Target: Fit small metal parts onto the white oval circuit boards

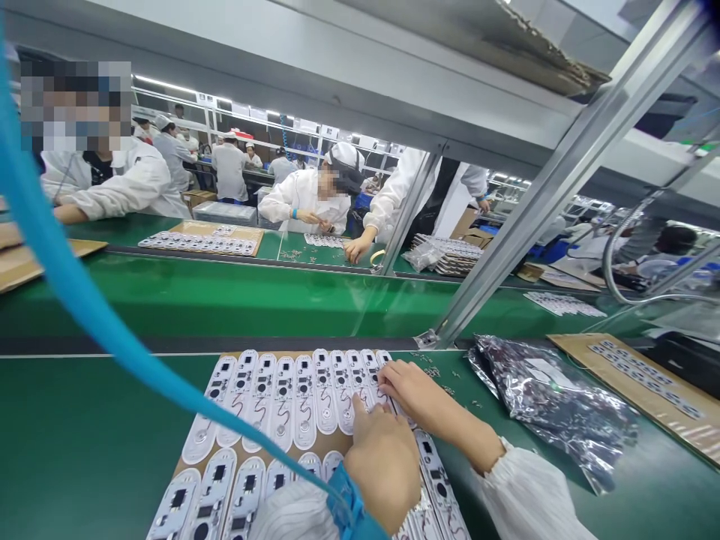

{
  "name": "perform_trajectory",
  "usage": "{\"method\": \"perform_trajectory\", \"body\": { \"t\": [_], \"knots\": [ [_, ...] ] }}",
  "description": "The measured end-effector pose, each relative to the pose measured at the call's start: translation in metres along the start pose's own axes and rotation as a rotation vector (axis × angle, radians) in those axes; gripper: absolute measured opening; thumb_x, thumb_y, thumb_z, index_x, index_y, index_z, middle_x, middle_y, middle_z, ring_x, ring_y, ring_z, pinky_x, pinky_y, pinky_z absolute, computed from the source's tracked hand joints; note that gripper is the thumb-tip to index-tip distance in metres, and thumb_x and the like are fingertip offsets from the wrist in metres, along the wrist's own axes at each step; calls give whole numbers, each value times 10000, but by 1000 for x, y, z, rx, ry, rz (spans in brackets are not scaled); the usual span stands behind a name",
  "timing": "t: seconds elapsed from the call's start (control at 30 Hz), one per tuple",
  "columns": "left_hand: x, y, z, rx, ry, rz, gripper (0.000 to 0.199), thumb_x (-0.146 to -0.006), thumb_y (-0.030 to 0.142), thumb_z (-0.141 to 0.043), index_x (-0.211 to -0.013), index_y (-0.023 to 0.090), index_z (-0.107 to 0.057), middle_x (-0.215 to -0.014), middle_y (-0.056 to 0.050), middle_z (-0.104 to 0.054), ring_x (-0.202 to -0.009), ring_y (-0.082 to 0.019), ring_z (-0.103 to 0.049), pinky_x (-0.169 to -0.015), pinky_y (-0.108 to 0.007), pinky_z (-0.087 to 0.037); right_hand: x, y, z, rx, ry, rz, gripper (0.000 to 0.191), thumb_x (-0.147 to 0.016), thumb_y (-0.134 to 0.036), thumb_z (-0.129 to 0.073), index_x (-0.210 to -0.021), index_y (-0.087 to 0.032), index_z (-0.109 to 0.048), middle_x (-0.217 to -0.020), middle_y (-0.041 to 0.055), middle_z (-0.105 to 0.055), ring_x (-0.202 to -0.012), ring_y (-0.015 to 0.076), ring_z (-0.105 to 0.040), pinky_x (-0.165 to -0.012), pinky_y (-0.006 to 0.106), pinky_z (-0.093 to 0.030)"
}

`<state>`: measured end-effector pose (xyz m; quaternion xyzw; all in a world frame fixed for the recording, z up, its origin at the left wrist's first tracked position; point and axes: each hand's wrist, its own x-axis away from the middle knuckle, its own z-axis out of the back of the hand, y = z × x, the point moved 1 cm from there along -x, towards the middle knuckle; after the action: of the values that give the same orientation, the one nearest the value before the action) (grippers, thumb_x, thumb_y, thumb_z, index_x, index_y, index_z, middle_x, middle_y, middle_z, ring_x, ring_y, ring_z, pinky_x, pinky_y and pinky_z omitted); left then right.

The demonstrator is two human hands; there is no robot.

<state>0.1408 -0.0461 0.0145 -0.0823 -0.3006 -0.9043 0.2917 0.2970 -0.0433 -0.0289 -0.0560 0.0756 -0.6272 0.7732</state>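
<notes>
My right hand (427, 397), fingers extended and open, rests on white oblong circuit boards (304, 397) laid side by side, each exposed, on brown cardboard (337, 444) on the green desk (84, 420); my curled left hand (382, 469) touches them, any hold unclear. A crinkled silver foil bag (551, 409) lies right of the boards; a blue tube (112, 337) crosses my view

no readable text or labels

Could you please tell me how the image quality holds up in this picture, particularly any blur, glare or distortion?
In the head view, the blue tube crosses close to the lens and looks soft, the foil bag shows bright glare, and wide-angle distortion makes the metal frame rail lean steeply.
</notes>
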Motion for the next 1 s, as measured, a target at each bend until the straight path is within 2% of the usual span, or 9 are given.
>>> {"method": "perform_trajectory", "body": {
  "t": [0.1, 0.17, 0.3, 0.43, 0.53, 0.67, 0.87, 1.0],
  "knots": [
    [3, 3, 6, 1, -16, 4, 565, -815, 81, -566, -1379, 71, -534, -1443, -215, -500, -1391, -339, -417, -1217, -546, -140, 4, 0, 4, -58, 49, -43, 158, -999, -225, -466, -911, -219, -597, -947, 33, -659, -853, 202, -571, -768, 336, -398],
    [6, 5, 12, -6, -33, 5, 598, -805, 99, -601, -1397, 86, -516, -1454, -209, -490, -1399, -335, -409, -1221, -538, -139, 9, 9, 7, -92, 123, -114, 163, -1007, -285, -459, -963, -243, -610, -977, 25, -659, -901, 196, -584, -814, 330, -416],
    [10, 10, 25, -31, -102, 19, 615, -817, 70, -569, -1425, 107, -486, -1508, -182, -425, -1431, -320, -362, -1226, -550, -94, 30, 54, 11, -103, 315, -387, 207, -983, -322, -434, -1048, -215, -598, -1011, 80, -643, -957, 238, -590, -849, 378, -437],
    [8, 13, 31, -62, -178, 46, 613, -834, 43, -512, -1443, 100, -459, -1541, -167, -371, -1467, -315, -287, -1218, -583, -65, 50, 96, 4, -127, 322, -545, 169, -847, -320, -590, -938, -192, -653, -917, 82, -657, -856, 253, -616, -764, 376, -463],
    [6, 13, 31, -74, -184, 55, 636, -834, 36, -492, -1462, 113, -430, -1551, -165, -357, -1470, -296, -286, -1220, -572, -78, 54, 108, -4, -174, 279, -555, 114, -806, -253, -600, -859, -194, -683, -839, 43, -661, -773, 210, -618, -723, 335, -460],
    [5, 11, 28, -83, -163, 51, 596, -851, 36, -457, -1444, 92, -446, -1547, -188, -360, -1459, -295, -313, -1216, -577, -99, 54, 113, -9, -226, 257, -547, 106, -837, -240, -588, -854, -179, -673, -797, 10, -649, -741, 172, -601, -727, 316, -455],
    [2, 5, 21, -91, -172, 41, 580, -876, 75, -440, -1455, 52, -419, -1550, -187, -363, -1454, -292, -320, -1223, -567, -79, 64, 121, -5, -246, 299, -555, 173, -856, -289, -521, -868, -219, -679, -836, 28, -674, -774, 191, -606, -744, 316, -454],
    [3, 4, 20, -105, -163, 47, 579, -888, 61, -392, -1466, 80, -415, -1565, -159, -346, -1471, -258, -287, -1228, -543, -71, 60, 124, -7, -220, 354, -575, 198, -862, -299, -504, -934, -213, -667, -883, 48, -656, -807, 204, -599, -785, 344, -459]
  ]
}}
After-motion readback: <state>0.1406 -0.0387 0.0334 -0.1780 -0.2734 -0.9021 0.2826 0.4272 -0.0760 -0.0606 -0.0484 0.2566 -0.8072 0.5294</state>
